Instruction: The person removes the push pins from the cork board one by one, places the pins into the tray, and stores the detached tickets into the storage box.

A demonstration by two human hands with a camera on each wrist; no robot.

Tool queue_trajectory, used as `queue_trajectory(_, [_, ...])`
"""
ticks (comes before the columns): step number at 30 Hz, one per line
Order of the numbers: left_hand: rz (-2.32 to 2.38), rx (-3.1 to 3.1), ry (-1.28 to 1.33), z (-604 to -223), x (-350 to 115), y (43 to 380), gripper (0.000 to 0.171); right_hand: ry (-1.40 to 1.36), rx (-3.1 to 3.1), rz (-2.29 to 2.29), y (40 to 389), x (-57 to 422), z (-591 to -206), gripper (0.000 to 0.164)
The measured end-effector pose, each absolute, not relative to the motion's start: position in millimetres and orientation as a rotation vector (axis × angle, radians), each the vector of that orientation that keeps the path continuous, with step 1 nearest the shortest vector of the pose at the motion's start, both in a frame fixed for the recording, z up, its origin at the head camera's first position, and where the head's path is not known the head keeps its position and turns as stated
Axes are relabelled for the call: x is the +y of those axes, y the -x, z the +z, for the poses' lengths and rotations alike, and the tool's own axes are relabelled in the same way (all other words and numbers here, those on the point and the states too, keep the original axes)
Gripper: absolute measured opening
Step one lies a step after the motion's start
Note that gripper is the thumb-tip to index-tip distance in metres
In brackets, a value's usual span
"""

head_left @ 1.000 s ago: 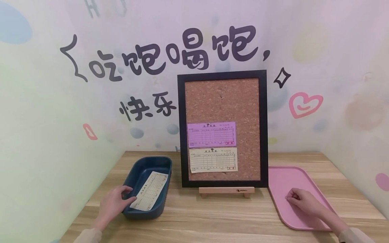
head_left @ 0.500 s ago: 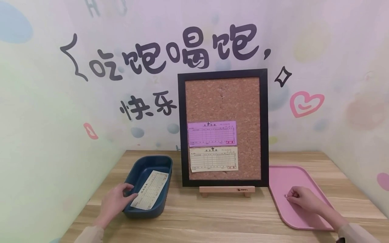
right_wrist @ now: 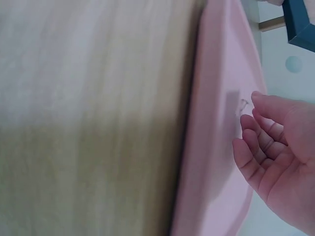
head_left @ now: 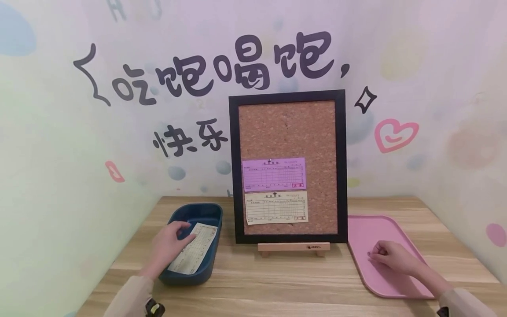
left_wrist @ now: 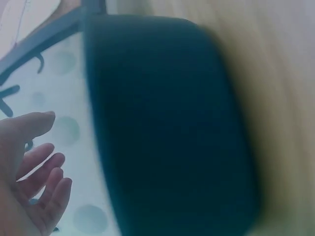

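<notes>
My left hand (head_left: 173,240) hovers over the blue tray (head_left: 200,207), fingers loosely bent and holding nothing. Beneath its fingertips a cream receipt slip (head_left: 192,259) lies in that tray, partly covered by the hand. At the right, my right hand (head_left: 396,259) is low over the pink tray (head_left: 396,286). Its thumb and forefinger seem to pinch a small pushpin (right_wrist: 243,104), which shows at the fingertips in the right wrist view. A framed cork board (head_left: 289,127) stands between the hands. Pinned on it are a purple receipt slip (head_left: 274,174) and a cream one (head_left: 276,208) below.
A small wooden easel (head_left: 294,247) supports the board on the wooden table (head_left: 253,286). Behind stands a patterned wall (head_left: 119,132) with dark lettering.
My left hand has moved right and forward, further over the slip in the blue tray. The right hand has hardly moved, and a small pin now shows at its fingertips. The view has shifted slightly.
</notes>
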State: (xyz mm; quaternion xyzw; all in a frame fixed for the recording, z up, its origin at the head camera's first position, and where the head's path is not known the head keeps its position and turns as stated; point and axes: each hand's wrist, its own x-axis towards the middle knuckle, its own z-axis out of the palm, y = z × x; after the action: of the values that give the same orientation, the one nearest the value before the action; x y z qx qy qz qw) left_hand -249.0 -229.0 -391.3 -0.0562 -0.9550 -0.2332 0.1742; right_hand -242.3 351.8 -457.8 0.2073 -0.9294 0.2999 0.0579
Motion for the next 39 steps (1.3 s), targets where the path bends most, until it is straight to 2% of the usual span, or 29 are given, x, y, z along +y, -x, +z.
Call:
queue_trajectory(9, [-0.769, -2.54, 0.287, -370.4, -202.7, 268.4, 0.039, -0.709, -2.784, 0.955, 244.4, 344.0, -440.6, 0.013])
queue_trajectory(18, [-0.855, -2.387, 0.298, -353.7, -183.9, 283.7, 0.042, -0.887, -2.656, 0.9, 257.8, 334.3, -416.0, 0.013])
queue_trajectory(28, [-1.055, -2.337, 0.281, -340.5, -154.9, 294.2, 0.063, -0.771, -2.796, 0.878, 263.5, 302.8, -375.7, 0.01])
queue_trajectory(39, [-1.037, -2.301, 0.335, -339.3, -118.5, 306.7, 0.066, -0.833, -2.801, 0.881, 273.4, 259.9, -349.5, 0.009])
